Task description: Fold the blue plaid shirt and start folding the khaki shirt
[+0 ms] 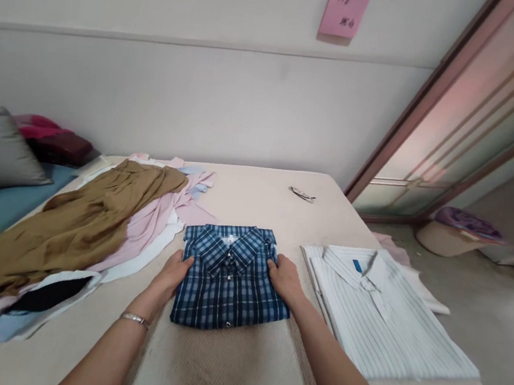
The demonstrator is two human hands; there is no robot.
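Our plaid shirt (232,297) is over the near part of the surface (253,185), front uppermost, made up into a compact block. Our left hand (174,272) and right hand (287,279) each have a closed grip on one of its side edges; whether it is lifted slightly, we cannot tell. We judge its folding all but done. Right of the plaid shirt, the striped shirt (392,320) already lies folded flat. Left of the plaid shirt, the brown garment (71,224) and pale clothes (150,238) under it sprawl loose, apparently unfolded as yet.

Top edge cuts pink note (345,10); label (230,239) in plaid shirt (242,295) unreadable.
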